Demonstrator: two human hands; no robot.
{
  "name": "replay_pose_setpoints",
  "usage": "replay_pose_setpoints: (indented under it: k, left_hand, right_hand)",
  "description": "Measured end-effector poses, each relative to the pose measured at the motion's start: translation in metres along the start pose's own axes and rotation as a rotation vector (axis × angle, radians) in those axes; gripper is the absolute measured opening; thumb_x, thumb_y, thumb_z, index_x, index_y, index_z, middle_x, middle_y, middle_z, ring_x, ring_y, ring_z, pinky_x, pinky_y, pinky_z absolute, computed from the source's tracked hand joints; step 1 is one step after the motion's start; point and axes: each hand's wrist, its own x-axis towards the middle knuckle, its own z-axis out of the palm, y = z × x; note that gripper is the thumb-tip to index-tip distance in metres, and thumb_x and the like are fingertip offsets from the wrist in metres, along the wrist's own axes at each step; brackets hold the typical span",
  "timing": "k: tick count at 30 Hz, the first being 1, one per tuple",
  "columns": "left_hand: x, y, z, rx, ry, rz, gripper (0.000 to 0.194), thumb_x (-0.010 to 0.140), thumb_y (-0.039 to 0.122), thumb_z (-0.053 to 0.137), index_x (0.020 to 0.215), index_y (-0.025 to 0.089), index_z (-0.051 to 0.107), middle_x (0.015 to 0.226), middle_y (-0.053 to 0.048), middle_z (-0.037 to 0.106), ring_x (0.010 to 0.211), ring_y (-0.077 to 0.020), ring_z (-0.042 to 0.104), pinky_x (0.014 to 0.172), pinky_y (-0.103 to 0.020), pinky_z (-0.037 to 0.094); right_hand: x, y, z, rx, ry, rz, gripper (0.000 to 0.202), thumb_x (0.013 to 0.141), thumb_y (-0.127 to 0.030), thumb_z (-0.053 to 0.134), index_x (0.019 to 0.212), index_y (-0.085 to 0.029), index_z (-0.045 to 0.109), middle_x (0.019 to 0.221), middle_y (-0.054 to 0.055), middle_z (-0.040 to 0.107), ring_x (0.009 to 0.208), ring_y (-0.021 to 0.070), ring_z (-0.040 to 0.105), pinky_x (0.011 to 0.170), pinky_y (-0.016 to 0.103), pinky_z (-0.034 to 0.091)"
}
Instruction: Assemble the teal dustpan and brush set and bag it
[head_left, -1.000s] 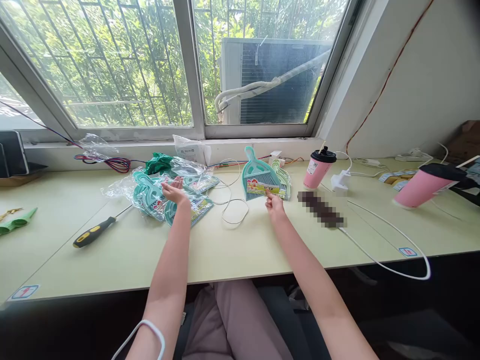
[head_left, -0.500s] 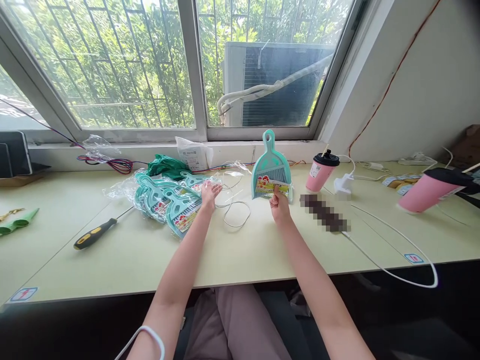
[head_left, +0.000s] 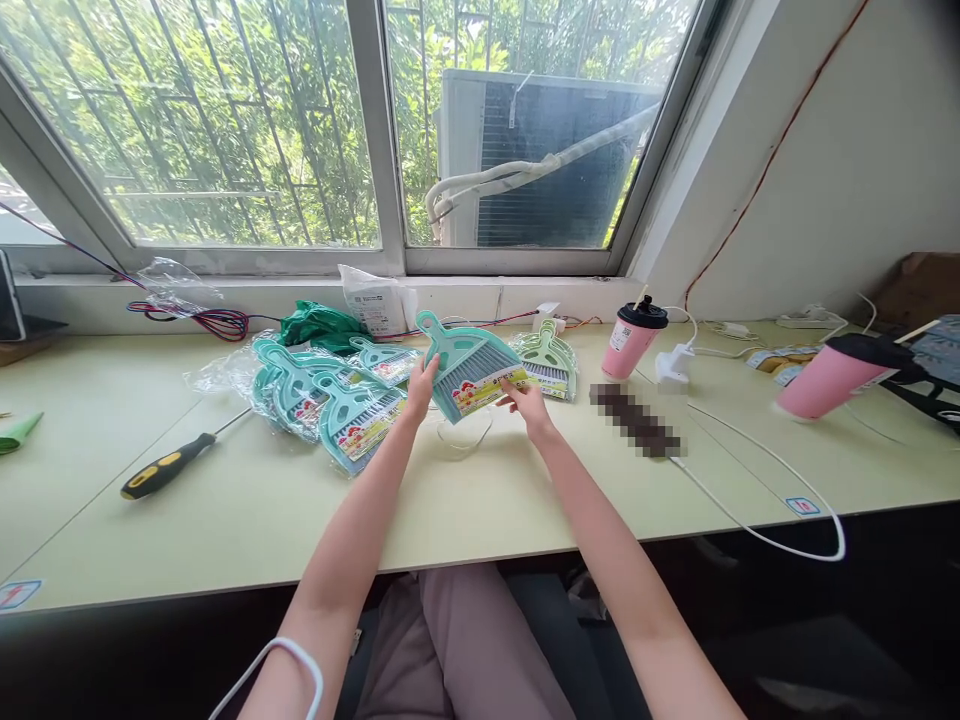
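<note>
A teal mini dustpan-and-brush set point(head_left: 469, 368) with a coloured label is held above the desk between both hands, its handle tilted up to the left. My left hand point(head_left: 418, 388) grips its left edge and my right hand point(head_left: 525, 402) grips its lower right corner by the label. To the left lies a pile of several more teal sets in clear plastic wrap point(head_left: 322, 400). Another set in a paler green point(head_left: 551, 362) lies flat just behind my right hand.
A yellow-and-black screwdriver point(head_left: 161, 467) lies at the left. A thin white wire loop point(head_left: 465, 435) sits under the held set. Two pink cups point(head_left: 628, 338) point(head_left: 844, 375), a white charger point(head_left: 673, 364) with its cable point(head_left: 757, 470), and a green bag point(head_left: 319, 322) stand along the desk point(head_left: 225, 520).
My right hand lifted the teal set off the desk, held it upright, then swung it left and tilted it. My left hand left the wrapped pile and took the set's left edge.
</note>
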Motion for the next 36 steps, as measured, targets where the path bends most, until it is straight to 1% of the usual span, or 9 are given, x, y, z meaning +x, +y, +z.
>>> replay_pose_setpoints:
  k: [6, 11, 15, 19, 22, 25, 28, 32, 36]
  left_hand:
    - [0.007, 0.005, -0.022, -0.187, 0.153, -0.06, 0.018, 0.08, 0.034, 0.067, 0.086, 0.017, 0.067, 0.085, -0.003, 0.068, 0.08, -0.0159, 0.064, 0.08, -0.028, 0.05]
    - [0.004, 0.013, -0.017, -0.218, 0.161, -0.105, 0.018, 0.079, 0.034, 0.067, 0.086, 0.017, 0.066, 0.083, -0.004, 0.068, 0.082, -0.0177, 0.064, 0.082, -0.031, 0.052]
    - [0.0, 0.014, -0.011, -0.205, 0.126, -0.129, 0.016, 0.078, 0.032, 0.068, 0.083, 0.017, 0.066, 0.081, -0.003, 0.068, 0.082, -0.0191, 0.065, 0.082, -0.031, 0.052]
    - [-0.001, 0.01, -0.008, -0.172, 0.027, -0.111, 0.017, 0.079, 0.034, 0.067, 0.082, 0.017, 0.067, 0.08, -0.003, 0.068, 0.074, -0.0179, 0.063, 0.077, -0.031, 0.05]
    - [-0.004, 0.009, -0.003, -0.083, -0.041, -0.083, 0.02, 0.078, 0.036, 0.068, 0.084, 0.017, 0.069, 0.081, -0.004, 0.069, 0.075, -0.0184, 0.063, 0.076, -0.03, 0.048]
    - [-0.011, 0.013, 0.008, 0.046, -0.182, -0.04, 0.027, 0.077, 0.041, 0.069, 0.087, 0.016, 0.072, 0.079, -0.004, 0.068, 0.074, -0.0189, 0.061, 0.073, -0.029, 0.045]
    - [-0.022, 0.019, 0.024, 0.164, -0.319, 0.072, 0.034, 0.076, 0.048, 0.068, 0.088, 0.016, 0.073, 0.072, -0.003, 0.065, 0.069, -0.0172, 0.057, 0.066, -0.027, 0.042]
    - [-0.038, 0.024, 0.04, 0.3, -0.393, 0.156, 0.042, 0.08, 0.055, 0.062, 0.094, 0.017, 0.073, 0.067, -0.002, 0.061, 0.065, -0.0161, 0.053, 0.059, -0.026, 0.039]
    - [-0.047, 0.024, 0.048, 0.359, -0.403, 0.152, 0.045, 0.08, 0.059, 0.06, 0.092, 0.017, 0.071, 0.067, -0.003, 0.06, 0.064, -0.0162, 0.051, 0.059, -0.027, 0.039]
  right_hand:
    - [0.015, -0.01, -0.042, -0.56, 0.305, -0.124, 0.025, 0.075, -0.037, 0.075, 0.088, -0.021, 0.061, 0.064, -0.003, 0.063, 0.047, 0.0111, 0.051, 0.054, 0.025, 0.037]
    - [0.018, -0.007, -0.071, -1.123, 0.266, -0.088, 0.049, 0.058, -0.031, 0.089, 0.097, -0.022, 0.06, 0.073, 0.005, 0.065, 0.077, 0.0255, 0.063, 0.064, 0.031, 0.039]
    - [0.016, -0.004, -0.074, -1.196, 0.323, -0.165, 0.05, 0.062, -0.03, 0.088, 0.098, -0.022, 0.053, 0.085, 0.012, 0.066, 0.082, 0.0271, 0.064, 0.064, 0.031, 0.04]
    - [0.01, -0.011, -0.066, -1.183, 0.377, -0.265, 0.025, 0.082, -0.027, 0.07, 0.099, -0.021, 0.052, 0.095, 0.014, 0.066, 0.082, 0.0249, 0.064, 0.064, 0.03, 0.039]
    - [-0.001, -0.018, -0.047, -1.091, 0.42, -0.458, 0.017, 0.096, -0.028, 0.048, 0.11, -0.022, 0.055, 0.109, 0.013, 0.064, 0.088, 0.0233, 0.064, 0.068, 0.031, 0.041]
    - [-0.017, -0.018, -0.02, -0.995, 0.265, -0.683, 0.029, 0.101, -0.032, 0.032, 0.111, -0.025, 0.059, 0.114, 0.01, 0.064, 0.099, 0.0221, 0.061, 0.079, 0.032, 0.043]
    - [-0.029, -0.012, 0.007, -1.034, 0.062, -0.831, 0.032, 0.1, -0.032, 0.034, 0.113, -0.024, 0.062, 0.118, 0.01, 0.065, 0.111, 0.0244, 0.057, 0.09, 0.035, 0.041]
    - [-0.033, -0.007, 0.02, -1.109, 0.24, -0.757, 0.036, 0.1, -0.036, 0.035, 0.122, -0.019, 0.059, 0.109, 0.012, 0.068, 0.098, 0.0263, 0.059, 0.084, 0.037, 0.037]
    - [-0.029, -0.01, 0.014, -1.104, 0.286, -0.627, 0.037, 0.1, -0.036, 0.033, 0.098, -0.018, 0.066, 0.09, 0.011, 0.067, 0.074, 0.0202, 0.058, 0.07, 0.032, 0.035]
